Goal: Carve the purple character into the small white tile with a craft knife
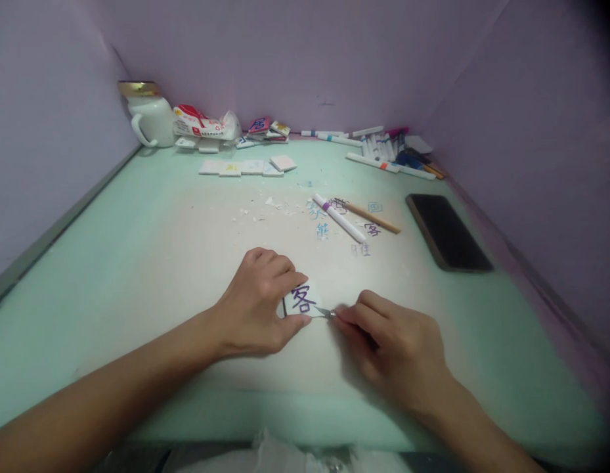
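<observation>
A small white card (303,299) with a purple character on it lies on the pale tabletop (196,263). Thumb and fingertips of my left hand (265,302) grip its upper and lower edges from the left side. On the right, my right hand (396,348) pinches a small craft knife (329,313); its pointed blade reaches left and meets the card's right part, beside the character. Most of the knife's handle is hidden inside my right hand.
Beyond my hands lie a purple-banded marker (340,219), a wooden stick (371,217) and white scraps (269,201). A phone (447,230) rests at right. Along the back are a white mug (154,121), a tissue pack (203,125), cards (230,169) and several markers (378,148).
</observation>
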Demonstrator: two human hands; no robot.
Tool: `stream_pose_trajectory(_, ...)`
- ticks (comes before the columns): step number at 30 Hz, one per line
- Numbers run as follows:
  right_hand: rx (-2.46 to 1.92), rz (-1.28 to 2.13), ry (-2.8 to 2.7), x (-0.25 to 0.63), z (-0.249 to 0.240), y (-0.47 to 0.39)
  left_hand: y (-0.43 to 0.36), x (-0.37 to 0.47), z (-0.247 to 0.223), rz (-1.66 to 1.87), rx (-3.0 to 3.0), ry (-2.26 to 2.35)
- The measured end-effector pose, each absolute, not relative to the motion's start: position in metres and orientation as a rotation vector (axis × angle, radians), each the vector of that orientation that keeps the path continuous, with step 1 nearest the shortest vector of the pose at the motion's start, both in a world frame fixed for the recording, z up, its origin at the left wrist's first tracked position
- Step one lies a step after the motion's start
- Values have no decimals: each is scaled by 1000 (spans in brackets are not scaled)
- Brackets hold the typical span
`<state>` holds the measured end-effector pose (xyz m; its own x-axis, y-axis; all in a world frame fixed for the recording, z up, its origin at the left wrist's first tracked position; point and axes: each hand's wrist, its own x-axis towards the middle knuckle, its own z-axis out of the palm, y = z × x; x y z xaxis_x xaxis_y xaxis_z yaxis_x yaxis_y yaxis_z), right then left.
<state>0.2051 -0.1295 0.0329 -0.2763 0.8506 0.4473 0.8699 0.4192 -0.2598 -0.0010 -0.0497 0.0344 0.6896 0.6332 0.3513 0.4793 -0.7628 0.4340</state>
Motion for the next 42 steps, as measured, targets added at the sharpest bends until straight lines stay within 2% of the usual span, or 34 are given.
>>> stream_pose_trajectory(18, -1461, 194, -1966, 206, 31, -134, -50, -3, 39, 550, 2614, 924)
stream_pose_trajectory(33, -1614, -131, -1933, 198, 26, -134, -52, -1, 38, 557, 2595, 895)
stream_pose_trajectory(42, -1557, -67, -1992, 197, 29, -134, -52, -1, 36, 595, 2599, 890)
